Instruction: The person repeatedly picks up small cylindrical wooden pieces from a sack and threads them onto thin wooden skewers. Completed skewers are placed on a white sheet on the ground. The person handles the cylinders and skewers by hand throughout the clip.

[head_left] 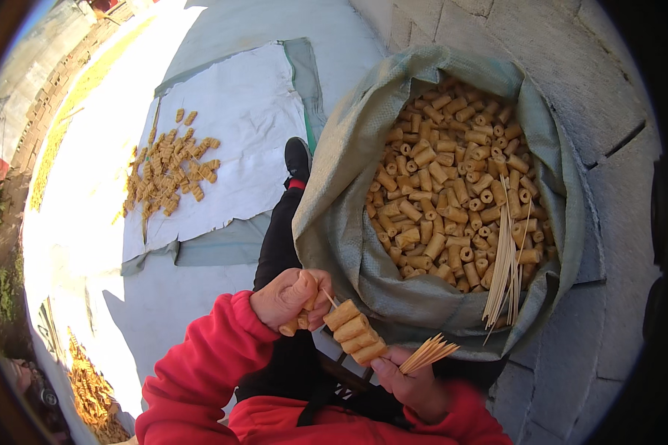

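My left hand (pixel 293 298) is closed round a few short tan rolls (pixel 289 327), whose ends stick out below its fingers. In my right hand (pixel 412 386) is a bundle of thin wooden skewers (pixel 429 351), fanning out to the right. The same hand grips the lower end of several tan rolls threaded side by side (pixel 355 331). Two bare skewer points come out of their upper end, reaching up to my left fingers. Just beyond my hands stands a big grey-green woven sack (pixel 334 215), filled with loose hollow rolls (pixel 453 185).
More skewers (pixel 506 256) lie on the rolls at the sack's right front. To the left, a pile of threaded rolls (pixel 167 167) rests on a white sheet (pixel 252 96). My leg (pixel 278 237) stretches between sheet and sack. A block wall (pixel 557 81) rises behind the sack.
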Action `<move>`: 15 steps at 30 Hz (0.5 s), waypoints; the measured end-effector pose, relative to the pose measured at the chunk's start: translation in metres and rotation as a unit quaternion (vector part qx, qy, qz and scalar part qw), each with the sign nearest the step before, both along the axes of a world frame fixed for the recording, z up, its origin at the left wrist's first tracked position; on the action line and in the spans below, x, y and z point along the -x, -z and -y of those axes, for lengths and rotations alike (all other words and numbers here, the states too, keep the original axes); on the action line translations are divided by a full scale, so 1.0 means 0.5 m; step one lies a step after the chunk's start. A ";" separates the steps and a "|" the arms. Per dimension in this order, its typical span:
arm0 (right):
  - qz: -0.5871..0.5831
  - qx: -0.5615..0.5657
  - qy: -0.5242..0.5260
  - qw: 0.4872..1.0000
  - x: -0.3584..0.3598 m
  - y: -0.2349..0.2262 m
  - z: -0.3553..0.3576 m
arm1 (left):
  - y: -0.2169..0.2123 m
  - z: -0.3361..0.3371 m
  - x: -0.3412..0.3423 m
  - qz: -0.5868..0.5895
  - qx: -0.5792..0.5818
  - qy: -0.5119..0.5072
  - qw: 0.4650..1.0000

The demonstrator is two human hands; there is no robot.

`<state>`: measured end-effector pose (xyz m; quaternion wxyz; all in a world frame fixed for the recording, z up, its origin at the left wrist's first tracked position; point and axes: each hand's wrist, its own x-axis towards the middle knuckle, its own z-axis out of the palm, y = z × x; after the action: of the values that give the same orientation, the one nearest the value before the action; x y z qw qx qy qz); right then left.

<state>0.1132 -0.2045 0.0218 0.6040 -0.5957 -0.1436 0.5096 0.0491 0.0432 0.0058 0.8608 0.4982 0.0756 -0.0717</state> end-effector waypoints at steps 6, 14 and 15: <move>0.060 0.001 -0.048 0.997 -0.003 0.013 -0.004 | -0.013 -0.016 0.003 -0.077 -0.058 0.020 0.995; 0.187 -0.036 -0.032 0.981 0.004 0.056 0.001 | -0.058 -0.014 -0.008 -0.177 -0.335 0.078 0.922; 0.183 -0.027 -0.035 0.982 0.003 0.054 0.002 | -0.051 -0.012 -0.008 -0.186 -0.328 0.083 0.923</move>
<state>0.1115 -0.2054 -0.0052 0.5649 -0.6571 -0.2863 0.4087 0.0532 0.0490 0.0312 0.6110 0.7347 0.2115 -0.2055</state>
